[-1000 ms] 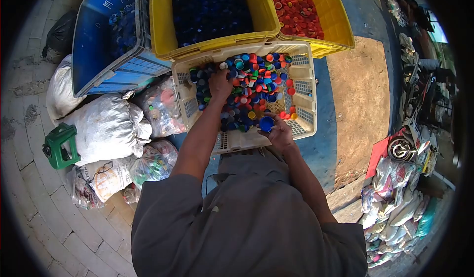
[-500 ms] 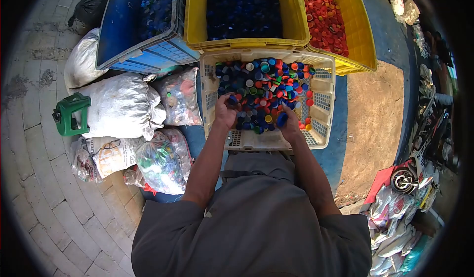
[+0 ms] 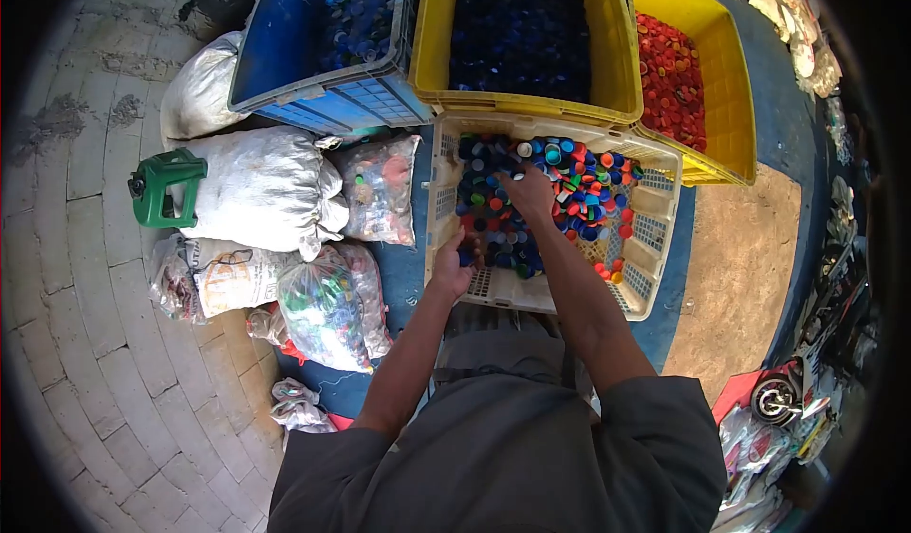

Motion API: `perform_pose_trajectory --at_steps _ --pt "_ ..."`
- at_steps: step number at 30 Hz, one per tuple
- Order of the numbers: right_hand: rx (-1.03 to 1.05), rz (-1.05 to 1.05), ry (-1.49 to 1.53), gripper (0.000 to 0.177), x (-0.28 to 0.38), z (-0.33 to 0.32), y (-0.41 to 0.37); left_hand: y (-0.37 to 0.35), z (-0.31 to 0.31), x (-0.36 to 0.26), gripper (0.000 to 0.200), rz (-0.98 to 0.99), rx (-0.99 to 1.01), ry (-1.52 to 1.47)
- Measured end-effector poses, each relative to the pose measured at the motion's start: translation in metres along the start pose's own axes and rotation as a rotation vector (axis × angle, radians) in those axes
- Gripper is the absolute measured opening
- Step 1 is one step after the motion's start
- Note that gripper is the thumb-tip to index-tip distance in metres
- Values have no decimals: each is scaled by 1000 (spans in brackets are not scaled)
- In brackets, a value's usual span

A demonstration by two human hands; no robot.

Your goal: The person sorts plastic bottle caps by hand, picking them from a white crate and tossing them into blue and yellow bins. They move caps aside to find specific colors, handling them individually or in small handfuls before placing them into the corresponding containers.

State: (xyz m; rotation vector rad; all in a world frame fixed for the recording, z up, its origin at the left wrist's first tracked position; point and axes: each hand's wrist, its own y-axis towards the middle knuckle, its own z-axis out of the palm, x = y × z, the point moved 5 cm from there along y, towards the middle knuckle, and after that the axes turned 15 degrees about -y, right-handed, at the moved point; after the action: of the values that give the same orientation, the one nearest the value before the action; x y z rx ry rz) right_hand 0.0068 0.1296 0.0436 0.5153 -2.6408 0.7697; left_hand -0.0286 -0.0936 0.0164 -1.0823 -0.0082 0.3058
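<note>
A white plastic crate (image 3: pixel 664 234) in front of me holds a mixed heap of bottle caps (image 3: pixel 593 187) in blue, red, green, white and other colours. My left hand (image 3: pixel 450 269) is at the crate's near left corner, fingers curled around a dark blue bottle cap (image 3: pixel 465 259). Farther in, my right hand (image 3: pixel 529 194) reaches down onto the caps left of the middle. Its fingertips are partly lost among dark caps, and whether it grips one cannot be made out.
Beyond the crate stand a blue bin (image 3: pixel 332 101) of bluish caps, a yellow bin (image 3: pixel 531 106) of dark blue caps and another yellow bin (image 3: pixel 731 125) of red caps. Filled sacks (image 3: pixel 256 191) and a green plastic object (image 3: pixel 171 189) lie at left. Brown board (image 3: pixel 735 277) covers floor at right.
My right hand has moved left and farther into the crate; the blue cap it held is no longer visible in it. My left hand has drawn back toward the near left corner. The view has shifted.
</note>
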Motion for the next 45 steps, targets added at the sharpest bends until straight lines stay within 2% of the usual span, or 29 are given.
perform_pose_trajectory --at_steps 5,9,15,18,21,24,27,30,33,36,37,41,45 --pt "26 12 -164 61 29 16 22 -27 -4 -2 19 15 6 -2" --pt "-23 17 -261 59 35 34 33 -37 -14 -4 21 31 41 13" --pt "-11 -52 -45 54 21 31 30 -32 -24 -10 19 47 29 12" --pt "-94 -84 165 48 1 24 13 -30 -15 -10 19 61 60 59" --pt "64 23 534 45 -35 28 1 -20 -1 -8 17 49 44 109" --pt "390 195 1155 39 -77 39 -23 5 12 -6 15 61 62 125" --pt "442 206 1554 37 -90 19 -65 32 32 -10 18 218 103 498" --pt "521 148 1644 40 -102 2 -100 52 71 -19 26 595 138 868" --pt "493 182 1622 41 -114 -3 -121 81 101 -25 33 771 117 1242" --pt "450 195 1625 38 -123 0 -138 92 131 -25 33 914 178 1465" --pt "450 188 1631 37 -127 4 -141 96 138 -24 34 844 137 1550" --pt "440 203 1607 37 -129 -3 -157 107 155 -20 42 836 109 1843" --pt "444 233 1558 37 -130 -7 -164 114 159 -18 43 850 29 1892"
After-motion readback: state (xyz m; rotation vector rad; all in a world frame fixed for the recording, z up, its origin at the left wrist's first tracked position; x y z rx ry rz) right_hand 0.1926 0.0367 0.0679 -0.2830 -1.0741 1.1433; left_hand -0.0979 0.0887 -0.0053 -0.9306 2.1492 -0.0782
